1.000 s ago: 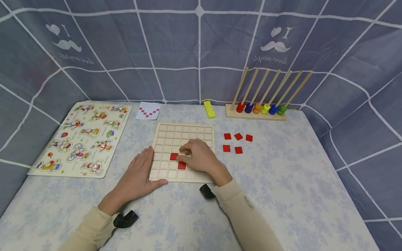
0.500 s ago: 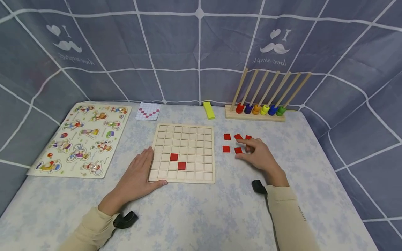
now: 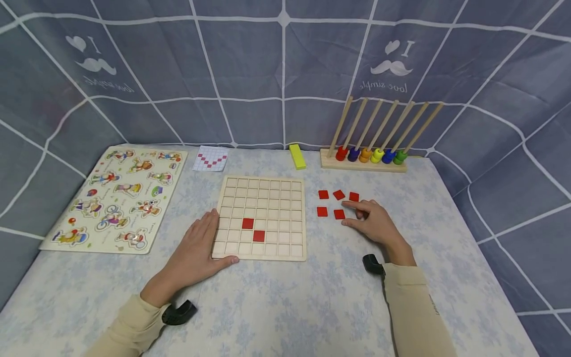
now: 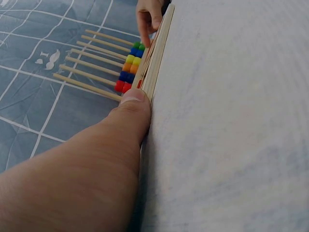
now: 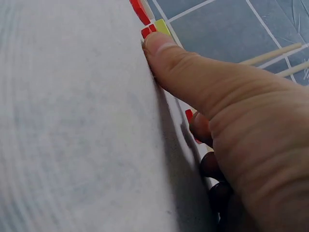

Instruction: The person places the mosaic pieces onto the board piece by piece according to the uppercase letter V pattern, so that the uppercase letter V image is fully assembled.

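Observation:
A square wooden grid board lies mid-table, with one red tile and a second red tile in cells that touch at a corner. My left hand rests flat along the board's left side, its thumb at the front edge. Several loose red tiles lie right of the board. Beside them is my right hand, thumb and index finger stretched apart and holding nothing. Its thumb tip is close to the nearest red tile; whether they touch I cannot tell. The right wrist view shows the thumb low over the cloth.
Behind the board are a paper card with a red V pattern and a yellow block. A wooden peg rack with coloured beads stands at the back right. A picture puzzle board lies at the left.
My right hand has left the grid board and moved right to the loose red tiles, then shifted slightly further right. Both placed tiles stay in their cells. My left hand has not moved.

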The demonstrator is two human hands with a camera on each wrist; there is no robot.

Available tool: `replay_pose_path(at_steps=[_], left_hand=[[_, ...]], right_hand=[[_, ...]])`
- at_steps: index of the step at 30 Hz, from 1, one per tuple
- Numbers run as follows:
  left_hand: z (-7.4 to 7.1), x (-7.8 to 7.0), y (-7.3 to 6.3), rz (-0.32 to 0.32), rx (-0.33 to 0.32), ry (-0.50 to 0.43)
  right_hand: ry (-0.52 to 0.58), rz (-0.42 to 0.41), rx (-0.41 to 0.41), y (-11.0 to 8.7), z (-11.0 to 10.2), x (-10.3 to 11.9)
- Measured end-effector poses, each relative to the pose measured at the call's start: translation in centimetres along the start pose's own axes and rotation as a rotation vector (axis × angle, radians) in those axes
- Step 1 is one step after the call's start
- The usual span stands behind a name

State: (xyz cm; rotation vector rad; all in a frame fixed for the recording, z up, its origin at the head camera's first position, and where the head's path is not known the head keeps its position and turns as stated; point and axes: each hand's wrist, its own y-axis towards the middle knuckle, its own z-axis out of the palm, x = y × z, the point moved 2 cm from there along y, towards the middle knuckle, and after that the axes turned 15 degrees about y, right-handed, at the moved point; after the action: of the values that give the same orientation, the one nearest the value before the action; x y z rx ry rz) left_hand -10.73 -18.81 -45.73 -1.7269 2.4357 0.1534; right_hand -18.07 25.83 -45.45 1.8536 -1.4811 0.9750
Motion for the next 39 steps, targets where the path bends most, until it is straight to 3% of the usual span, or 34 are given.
replay_pose_path(at_steps=[20,39], left_hand=[[0.19,0.10,-0.12,0.004,-0.004,0.000],[0.15,0.14,0.06,0.004,-0.011,-0.002]], right_hand=[[-0.021,0.040,0.028,0.06,0.26,0.26],[-0.019,0.008,-0.005,-0.01,0.35,0.31]])
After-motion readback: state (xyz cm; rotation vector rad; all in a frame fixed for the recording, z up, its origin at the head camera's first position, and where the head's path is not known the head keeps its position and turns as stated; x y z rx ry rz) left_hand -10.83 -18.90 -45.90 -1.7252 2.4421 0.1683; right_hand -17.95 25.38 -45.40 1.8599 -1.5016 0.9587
